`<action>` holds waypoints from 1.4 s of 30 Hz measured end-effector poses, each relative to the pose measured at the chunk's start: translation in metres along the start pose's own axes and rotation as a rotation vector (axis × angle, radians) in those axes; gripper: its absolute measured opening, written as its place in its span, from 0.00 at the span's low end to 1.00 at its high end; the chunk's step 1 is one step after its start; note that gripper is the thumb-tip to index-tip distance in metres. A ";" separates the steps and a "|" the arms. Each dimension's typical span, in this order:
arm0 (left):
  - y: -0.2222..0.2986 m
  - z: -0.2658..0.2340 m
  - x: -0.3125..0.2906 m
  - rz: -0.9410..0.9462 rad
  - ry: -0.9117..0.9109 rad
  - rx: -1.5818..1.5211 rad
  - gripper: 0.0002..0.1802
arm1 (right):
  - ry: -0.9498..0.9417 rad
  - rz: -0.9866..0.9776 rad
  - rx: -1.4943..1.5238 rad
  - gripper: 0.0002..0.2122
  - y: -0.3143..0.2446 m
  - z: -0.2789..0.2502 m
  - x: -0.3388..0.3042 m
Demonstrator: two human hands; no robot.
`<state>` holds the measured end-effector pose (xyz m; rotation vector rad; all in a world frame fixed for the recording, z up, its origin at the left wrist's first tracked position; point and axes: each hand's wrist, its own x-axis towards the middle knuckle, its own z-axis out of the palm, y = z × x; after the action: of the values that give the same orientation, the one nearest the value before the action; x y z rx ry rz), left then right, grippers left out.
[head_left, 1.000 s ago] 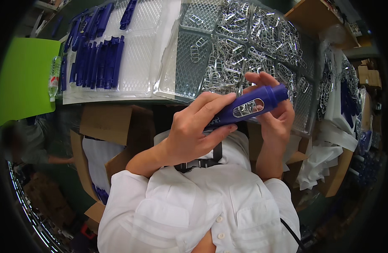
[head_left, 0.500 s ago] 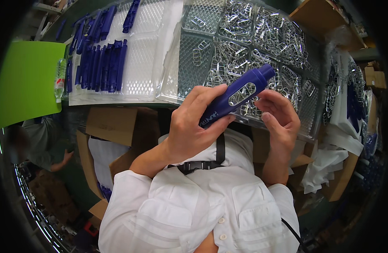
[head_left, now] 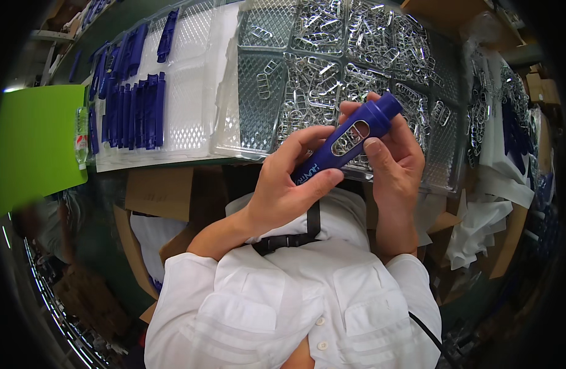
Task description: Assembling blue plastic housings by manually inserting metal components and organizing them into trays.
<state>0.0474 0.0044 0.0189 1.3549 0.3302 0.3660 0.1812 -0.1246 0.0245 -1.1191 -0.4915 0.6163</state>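
A dark blue plastic tube-shaped housing (head_left: 323,161) slants up to the right in front of me, light lettering on its lower part. Set in its side is a shiny oval metal frame (head_left: 341,149) around a slot. My left hand (head_left: 289,181) is wrapped around the lower end. Near the upper end, my right hand (head_left: 396,150) closes on it, thumb by the frame's edge and fingers behind. Beyond, a clear compartment tray (head_left: 258,120) holds many loose metal frames (head_left: 320,80). Blue plastic shells (head_left: 135,114) stand in rows in another clear tray (head_left: 191,111) at the left.
A bright green panel (head_left: 37,147) and a clear bottle (head_left: 81,138) stand at far left. Below the table edge sit open cardboard boxes (head_left: 157,194). At right are white foam sheets (head_left: 479,230) and more metal frames with blue parts (head_left: 515,144). Another person is blurred at left.
My right hand, beside the housing before, has moved left and closed around its upper part. The left hand keeps its grip. The view has shifted slightly.
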 end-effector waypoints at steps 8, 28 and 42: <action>-0.001 -0.015 0.007 -0.286 -0.173 -0.224 0.24 | -0.159 -0.069 -0.114 0.27 -0.009 -0.001 -0.004; 0.047 -0.077 0.113 -0.066 0.018 -0.051 0.30 | 0.074 -0.014 -0.118 0.23 -0.006 -0.033 0.004; 0.077 -0.259 0.149 0.534 0.344 0.930 0.23 | 0.291 -0.057 -1.226 0.18 -0.025 -0.083 -0.019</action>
<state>0.0638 0.3112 0.0443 2.3060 0.4446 0.9753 0.2261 -0.2008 0.0167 -2.2970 -0.6543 0.0222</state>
